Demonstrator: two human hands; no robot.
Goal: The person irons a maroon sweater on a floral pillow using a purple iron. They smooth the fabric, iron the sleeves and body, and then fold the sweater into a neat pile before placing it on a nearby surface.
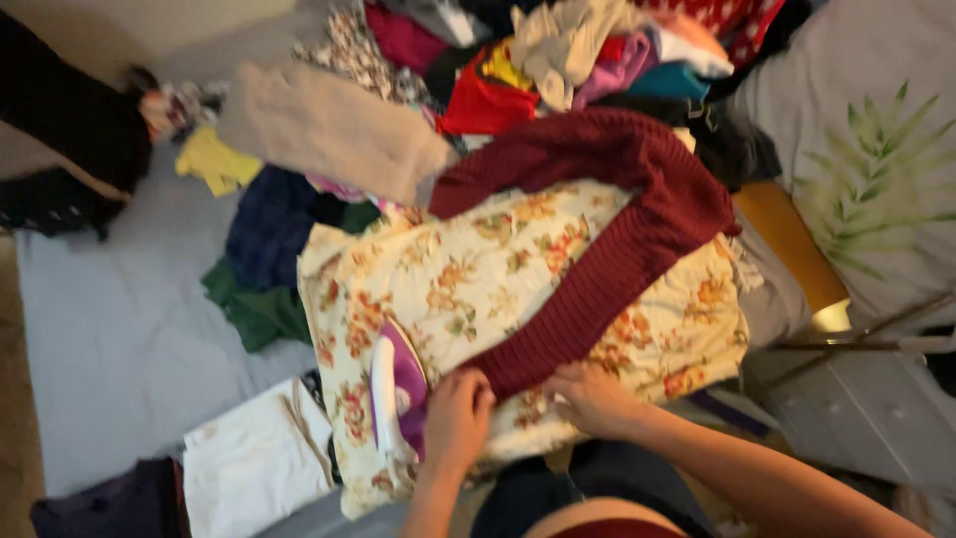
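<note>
Bottom centre: two forearms enter from the lower edge, hands meeting at the near end of a maroon knit sweater (607,229). Left hand (458,413) is curled, fingers closed on the sweater's near edge; right hand (594,397) lies flatter, fingers pressing the same edge from the other side, pinch vs. press not clear at this blur. The sweater runs from the hands up to the centre-right of the frame, arching over a floral cloth (468,279) that covers the work surface. Judged handling: soft, limp, lightweight, ribbed knit that stretches; best taken at hem or shoulders w/ both hands, since a single grip lets it sag. Just left of the left hand, a purple-and-white iron (395,384) rests on the floral cloth. Upper frame: heap of mixed clothes (558,50). Lower left: folded white fabric (254,458) on a pale grey sheet (119,329).
</note>
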